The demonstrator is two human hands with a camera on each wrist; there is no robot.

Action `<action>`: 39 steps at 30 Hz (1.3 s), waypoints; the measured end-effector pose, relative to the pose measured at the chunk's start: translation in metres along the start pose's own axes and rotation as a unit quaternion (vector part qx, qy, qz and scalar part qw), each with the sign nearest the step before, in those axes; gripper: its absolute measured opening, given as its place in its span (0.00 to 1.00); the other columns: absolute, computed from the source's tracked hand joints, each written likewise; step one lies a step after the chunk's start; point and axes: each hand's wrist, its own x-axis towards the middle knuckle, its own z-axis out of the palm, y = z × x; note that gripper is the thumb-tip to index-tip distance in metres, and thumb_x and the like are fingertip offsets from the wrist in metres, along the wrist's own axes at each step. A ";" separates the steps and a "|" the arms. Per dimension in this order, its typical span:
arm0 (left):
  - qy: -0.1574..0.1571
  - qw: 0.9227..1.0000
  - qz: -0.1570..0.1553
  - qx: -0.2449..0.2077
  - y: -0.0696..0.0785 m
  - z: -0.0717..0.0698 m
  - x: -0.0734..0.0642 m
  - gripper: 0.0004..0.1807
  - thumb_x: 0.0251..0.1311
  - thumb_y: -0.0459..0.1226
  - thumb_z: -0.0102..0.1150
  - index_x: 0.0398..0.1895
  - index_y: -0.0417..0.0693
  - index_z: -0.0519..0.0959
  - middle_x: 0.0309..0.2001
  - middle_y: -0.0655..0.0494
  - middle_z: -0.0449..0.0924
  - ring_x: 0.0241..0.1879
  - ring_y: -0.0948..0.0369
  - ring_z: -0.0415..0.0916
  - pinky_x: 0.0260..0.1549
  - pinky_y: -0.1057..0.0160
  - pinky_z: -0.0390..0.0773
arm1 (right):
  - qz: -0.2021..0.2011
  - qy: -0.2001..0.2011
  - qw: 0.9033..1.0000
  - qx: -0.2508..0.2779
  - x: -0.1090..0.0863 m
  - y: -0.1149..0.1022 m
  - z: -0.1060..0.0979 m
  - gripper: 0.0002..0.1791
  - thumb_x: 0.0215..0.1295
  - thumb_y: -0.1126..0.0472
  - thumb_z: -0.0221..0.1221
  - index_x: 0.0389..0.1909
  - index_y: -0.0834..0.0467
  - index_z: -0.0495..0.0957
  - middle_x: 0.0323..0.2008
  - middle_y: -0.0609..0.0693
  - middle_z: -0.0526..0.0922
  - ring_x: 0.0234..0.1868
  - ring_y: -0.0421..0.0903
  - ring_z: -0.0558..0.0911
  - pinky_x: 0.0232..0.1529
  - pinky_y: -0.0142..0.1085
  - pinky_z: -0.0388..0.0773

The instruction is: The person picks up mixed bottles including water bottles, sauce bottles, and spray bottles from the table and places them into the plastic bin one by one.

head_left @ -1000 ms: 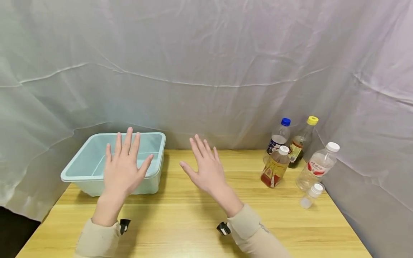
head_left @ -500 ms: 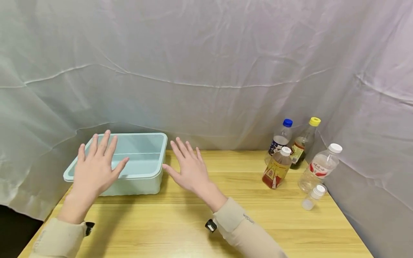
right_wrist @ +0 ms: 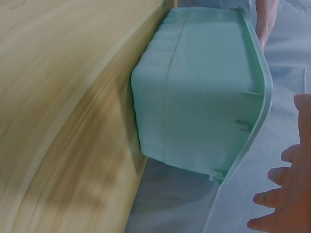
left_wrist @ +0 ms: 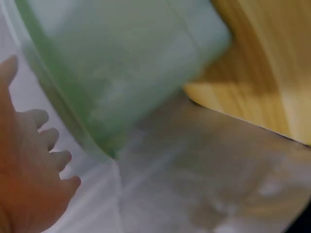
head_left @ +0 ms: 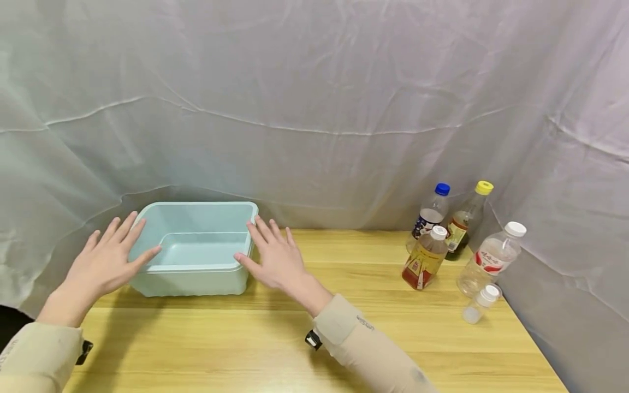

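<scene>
A pale blue-green plastic basin [head_left: 191, 281] stands on the wooden table with nothing inside it. At its left side my left hand [head_left: 105, 262] is spread, fingers straight, the fingertips overlapping the rim in the head view. My right hand [head_left: 277, 259] is spread at the basin's right side, thumb and fingertips right by the rim. Both hands hold nothing. In the left wrist view the hand [left_wrist: 34, 170] is beside the basin's blurred wall [left_wrist: 131, 63]. The right wrist view shows the fingers [right_wrist: 272, 199] apart from the basin's rim [right_wrist: 265, 97].
At the table's right stand a blue-capped bottle [head_left: 429, 215], a yellow-capped dark bottle [head_left: 462, 226], a bottle with red liquid [head_left: 423, 262], a clear bottle with a red label [head_left: 491, 259] and a small white-capped bottle [head_left: 480, 304]. A grey cloth [head_left: 314, 109] hangs behind the table [head_left: 236, 349].
Both hands have moved left; the left has gone from in front of the basin to its left side, the right closer to its right rim. The view has shifted slightly.
</scene>
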 end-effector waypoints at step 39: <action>0.002 0.997 0.028 -0.077 -0.042 0.027 -0.015 0.44 0.80 0.52 0.45 0.84 0.37 0.41 0.83 0.35 0.40 0.81 0.36 0.34 0.79 0.38 0.27 | 0.024 -0.051 0.998 0.001 0.011 -0.002 0.020 0.49 0.74 0.23 0.32 0.84 0.51 0.50 0.85 0.43 0.44 0.84 0.49 0.46 0.83 0.53 0.42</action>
